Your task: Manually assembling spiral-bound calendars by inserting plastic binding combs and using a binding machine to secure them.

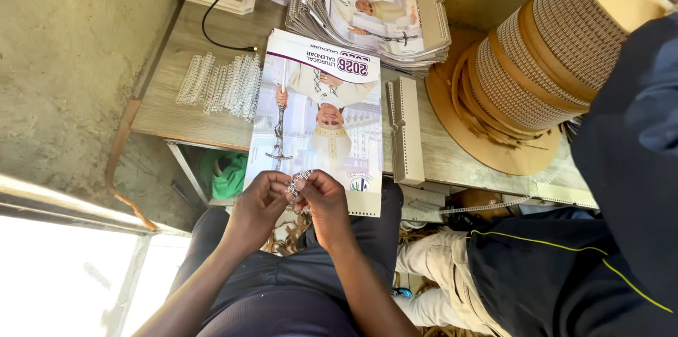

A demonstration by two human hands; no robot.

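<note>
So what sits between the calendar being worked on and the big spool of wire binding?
In the head view, a long pale punched strip lies on the table between the calendar and the spool, next to the calendar's edge.

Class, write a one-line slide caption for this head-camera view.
Both hands, left and right, pinch a wire binding coil at the punched edge of a calendar on a wooden table.

Blown-out daylight glares at lower left; the rest is evenly lit and sharp.
</note>
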